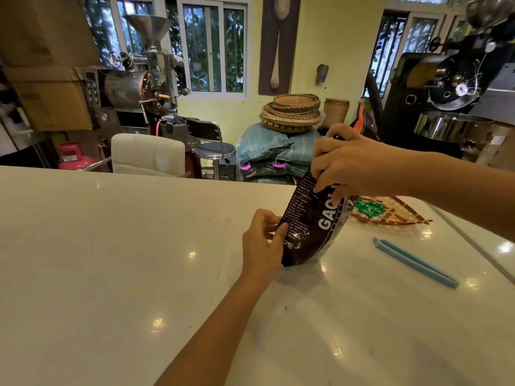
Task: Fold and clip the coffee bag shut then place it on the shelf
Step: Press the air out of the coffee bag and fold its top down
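A dark brown coffee bag [309,227] with white lettering stands tilted on the white counter [111,260], its top leaning up and to the right. My right hand [345,165] grips the bag's top and hides the opening. My left hand [262,240] pinches the bag's lower left edge between thumb and fingers. A long light-blue bag clip [415,261] lies flat on the counter to the right of the bag, untouched. No shelf is clearly in view.
A woven tray with green packets [390,213] sits behind the bag on the counter. Beyond the counter's far edge are a white chair [147,154], a black stool [214,149], stacked baskets on sacks [292,112] and coffee roasting machines.
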